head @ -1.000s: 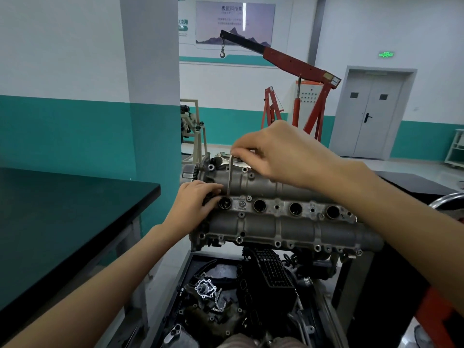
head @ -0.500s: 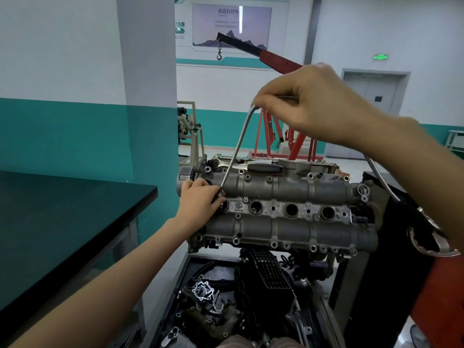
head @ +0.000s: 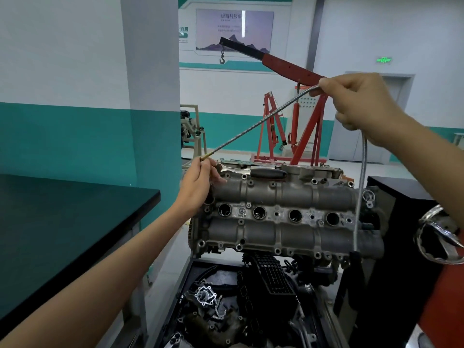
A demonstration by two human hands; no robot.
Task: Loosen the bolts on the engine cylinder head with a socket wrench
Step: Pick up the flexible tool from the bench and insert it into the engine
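Head camera looks down over a grey cast-metal engine cylinder head (head: 283, 214) mounted on a stand, its four round plug wells in a row along the middle and small bolts dotted along its edges. The left hand (head: 200, 182) is raised just above the head's left end, thumb and fingers pinching the brass-coloured tip of a long flexible coiled-metal shaft (head: 256, 124). That shaft runs diagonally up to the right hand (head: 356, 101), which is held high with its fingers curled tight around it; from there the rest of the shaft hangs straight down past the right end of the cylinder head. A black-handled tool (head: 267, 173) lies along the far top edge of the engine, touched by neither hand. Below the engine a black tray (head: 187, 277) holds loose dark parts, a chain and a silver gasket-like casting. A black-topped surface (head: 62, 222) stands to the left, beside a teal-and-white pillar. Well behind, a red engine hoist (head: 288, 71) with a black boom and hook stands near a grey double door (head: 356, 121).
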